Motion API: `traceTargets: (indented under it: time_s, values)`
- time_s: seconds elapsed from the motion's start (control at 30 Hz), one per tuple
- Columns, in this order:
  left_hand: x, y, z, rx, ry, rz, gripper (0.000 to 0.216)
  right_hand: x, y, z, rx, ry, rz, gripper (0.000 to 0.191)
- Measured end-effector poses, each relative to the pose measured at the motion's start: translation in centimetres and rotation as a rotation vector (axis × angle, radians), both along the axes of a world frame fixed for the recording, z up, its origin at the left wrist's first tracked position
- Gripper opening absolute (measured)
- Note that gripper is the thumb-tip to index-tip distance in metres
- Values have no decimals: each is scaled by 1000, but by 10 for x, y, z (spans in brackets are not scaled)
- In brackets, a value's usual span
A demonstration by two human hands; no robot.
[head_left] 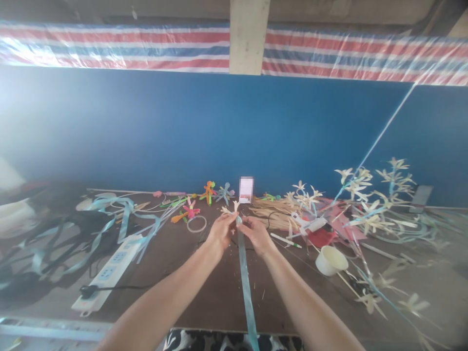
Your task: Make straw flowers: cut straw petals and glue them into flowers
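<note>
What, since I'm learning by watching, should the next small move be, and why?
Probably a small turn of the blue ribbon around the base of the pale flower: the left hand holds the flower, the right hand pinches the ribbon's upper end beside it, and the ribbon's long length trails toward the person.

The left hand (221,231), the right hand (259,236) and both arms (175,295) are bare. At the bottom middle of the frame, the clothes (190,340) are black with big, pale, blobby shapes.
</note>
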State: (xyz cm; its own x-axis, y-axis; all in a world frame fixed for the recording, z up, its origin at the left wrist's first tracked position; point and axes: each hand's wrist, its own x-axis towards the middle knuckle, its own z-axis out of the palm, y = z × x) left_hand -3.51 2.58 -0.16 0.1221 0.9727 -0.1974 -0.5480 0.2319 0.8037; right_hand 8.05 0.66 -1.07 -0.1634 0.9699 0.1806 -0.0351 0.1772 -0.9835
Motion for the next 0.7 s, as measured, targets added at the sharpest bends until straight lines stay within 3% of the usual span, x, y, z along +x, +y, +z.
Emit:
traceTargets:
  time_s: [0.13, 0.43, 0.6, 0.7]
  values:
    - [4, -7, -1, -36, -27, 5, 22, -8, 2, -8, 86, -125, -170, 27]
    - [0, -11, -9, -221, -42, -97, 19, 10, 1, -6, 201, -308, -250, 16]
    - [-3, -11, -7, -286, 31, -162, 20, 20, -2, -1, 428, -601, -291, 15]
    - [-5, -10, -2, -216, 176, -173, 23, 24, -3, 4, 543, -742, -289, 16]
